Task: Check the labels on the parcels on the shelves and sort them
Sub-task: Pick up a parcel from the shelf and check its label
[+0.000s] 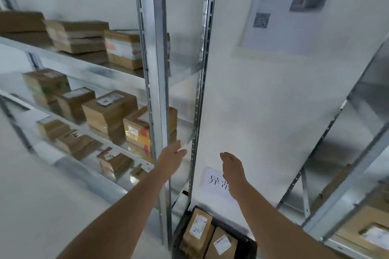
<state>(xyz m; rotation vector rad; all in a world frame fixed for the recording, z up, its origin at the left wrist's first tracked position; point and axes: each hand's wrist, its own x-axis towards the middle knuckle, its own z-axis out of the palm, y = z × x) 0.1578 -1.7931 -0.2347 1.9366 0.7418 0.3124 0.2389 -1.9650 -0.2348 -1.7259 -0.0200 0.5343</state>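
Note:
Brown cardboard parcels with white labels fill the metal shelves [69, 58] on the left. One labelled parcel [109, 109] sits on the middle shelf beside a yellow-taped box [137, 130]. My left hand [171, 159] reaches out empty, fingers straight, near the shelf's upright post [156, 69]. My right hand [232, 167] is held out in front of the white wall, fingers relaxed and holding nothing. Below both hands, a black crate [246, 246] on the floor holds two labelled brown parcels [197, 231].
A white paper sign [212, 183] with printed characters is stuck low on the wall. A poster with a QR code [262, 20] hangs higher up. A second metal shelf unit [345, 153] with parcels [366, 231] stands at the right.

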